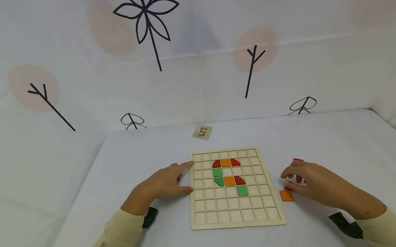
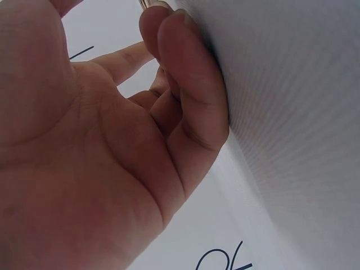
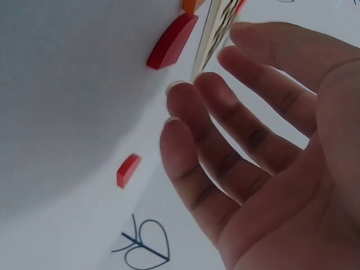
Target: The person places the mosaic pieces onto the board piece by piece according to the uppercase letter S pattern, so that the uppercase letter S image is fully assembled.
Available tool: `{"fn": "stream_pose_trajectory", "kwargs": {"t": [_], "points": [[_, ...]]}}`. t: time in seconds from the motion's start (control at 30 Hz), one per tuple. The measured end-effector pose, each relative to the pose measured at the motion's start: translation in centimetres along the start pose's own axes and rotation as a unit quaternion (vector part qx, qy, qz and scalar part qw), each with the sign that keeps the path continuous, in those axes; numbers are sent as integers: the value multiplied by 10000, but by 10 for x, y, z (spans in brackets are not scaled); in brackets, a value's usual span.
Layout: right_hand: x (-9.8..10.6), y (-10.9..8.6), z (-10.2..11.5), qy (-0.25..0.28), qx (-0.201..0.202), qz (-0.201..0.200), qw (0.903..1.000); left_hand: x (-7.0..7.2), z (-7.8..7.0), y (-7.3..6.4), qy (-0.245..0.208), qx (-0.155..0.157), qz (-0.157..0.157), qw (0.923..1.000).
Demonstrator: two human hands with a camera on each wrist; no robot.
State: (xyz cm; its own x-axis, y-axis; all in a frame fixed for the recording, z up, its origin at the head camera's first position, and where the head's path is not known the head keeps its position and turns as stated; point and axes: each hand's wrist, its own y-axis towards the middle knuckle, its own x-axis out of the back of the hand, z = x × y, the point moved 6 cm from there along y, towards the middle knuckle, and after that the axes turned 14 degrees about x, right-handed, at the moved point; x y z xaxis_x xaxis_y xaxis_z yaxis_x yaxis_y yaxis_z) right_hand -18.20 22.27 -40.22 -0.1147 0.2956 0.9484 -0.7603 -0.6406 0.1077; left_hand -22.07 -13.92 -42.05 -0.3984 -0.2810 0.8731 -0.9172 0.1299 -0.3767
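Note:
A pale wooden grid board lies flat on the white-covered table. Several red, green and orange tiles sit in its cells in a curving S-like shape, with a green square lowest. My left hand is at the board's left side, index finger and thumb spread against the edge. Right of the board, my right hand hovers with fingers loosely bent and nothing between them. Close below them lies a red curved tile, partly hidden by the thumb in the head view. An orange square lies just nearer to me.
Another red tile lies on the table beyond the right hand. At the back of the table is a small pattern card showing a similar figure on a grid. A white patterned cloth hangs behind the table.

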Motion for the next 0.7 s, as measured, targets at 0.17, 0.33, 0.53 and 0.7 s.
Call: {"fn": "stream_pose_trajectory", "kwargs": {"t": [0.17,0.33,0.53,0.7], "points": [[-3,-3,-8,60,-283,315,9991,1,-1,-2,-40,13,-4,10000],[-5,-4,-11,102,-386,450,9982,1,-1,-2,-39,-24,-8,10000],[-7,-4,-13,124,-411,489,9979,1,-1,-2,-46,-45,-19,10000],[-8,-3,-15,183,-557,609,9964,1,-2,-2,-41,-61,-12,10000]]}}
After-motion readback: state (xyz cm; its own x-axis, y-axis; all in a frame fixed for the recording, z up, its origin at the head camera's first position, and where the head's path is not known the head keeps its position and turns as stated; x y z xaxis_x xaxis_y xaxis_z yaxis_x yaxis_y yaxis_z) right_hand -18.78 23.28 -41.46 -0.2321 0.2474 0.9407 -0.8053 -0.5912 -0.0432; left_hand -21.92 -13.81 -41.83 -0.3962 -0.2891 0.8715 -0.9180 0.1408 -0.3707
